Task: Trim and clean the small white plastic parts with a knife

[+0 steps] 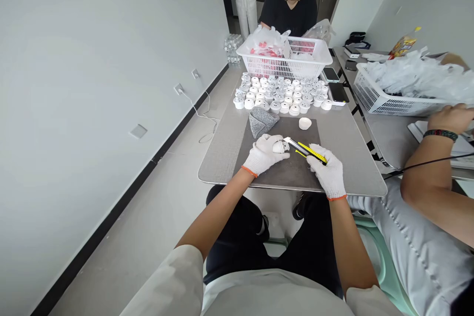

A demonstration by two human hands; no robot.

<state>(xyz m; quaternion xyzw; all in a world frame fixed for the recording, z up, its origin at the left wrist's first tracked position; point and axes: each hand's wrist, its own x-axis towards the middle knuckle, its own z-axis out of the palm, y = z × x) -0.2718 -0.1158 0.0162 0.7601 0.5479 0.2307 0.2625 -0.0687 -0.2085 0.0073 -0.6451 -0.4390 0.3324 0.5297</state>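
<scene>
My left hand (265,154), in a white knit glove with an orange cuff, is closed around a small white plastic round part (280,146). In my gloved right hand (327,169) is a yellow and black utility knife (306,151), its blade pointing left. The blade tip lies at or very near the white part; whether it touches I cannot tell. Just beyond my hands a white cap-like piece (305,123) rests on the dark mat (296,173). A folded grey cloth (262,121) lies on the mat's far left.
Rows of several white round parts (285,96) cover the table's far side. Behind them stands a white basket (281,66) with plastic bags. Phones (338,93) lie at the right edge. A co-worker's arm (429,168) and another basket (400,104) are on the right; a person sits opposite.
</scene>
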